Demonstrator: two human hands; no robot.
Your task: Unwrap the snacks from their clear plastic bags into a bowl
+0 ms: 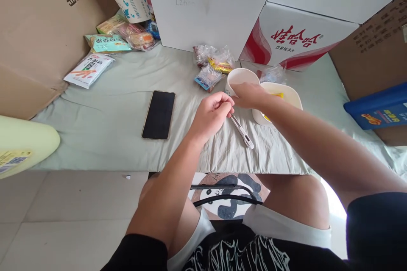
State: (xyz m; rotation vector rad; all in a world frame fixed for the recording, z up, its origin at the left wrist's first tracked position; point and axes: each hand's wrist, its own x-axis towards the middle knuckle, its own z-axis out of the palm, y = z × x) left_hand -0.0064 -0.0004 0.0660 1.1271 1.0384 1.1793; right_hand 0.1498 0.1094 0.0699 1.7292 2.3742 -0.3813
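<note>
My left hand point(213, 113) is closed in a pinch above the cloth, its fingertips turned to the right. Whatever it may hold is too small or hidden to make out. Right against those fingertips is my right hand point(248, 95), fingers bent together in front of a white paper bowl point(243, 75); what they grip is hidden. A slim white box cutter point(242, 132) lies slanted just below my hands, its upper end near my left fingers. Beneath my right forearm stands a white plastic tub point(294, 95) with something yellow inside, partly covered by the arm.
A black phone point(159, 115) lies left of my hands. Wrapped snacks point(211, 77) sit behind the bowl, before white cartons point(210, 12). More snack packets point(89, 70) and a printed paper bowl point(132, 5) are far left. A blue package point(377, 108) stands at the right.
</note>
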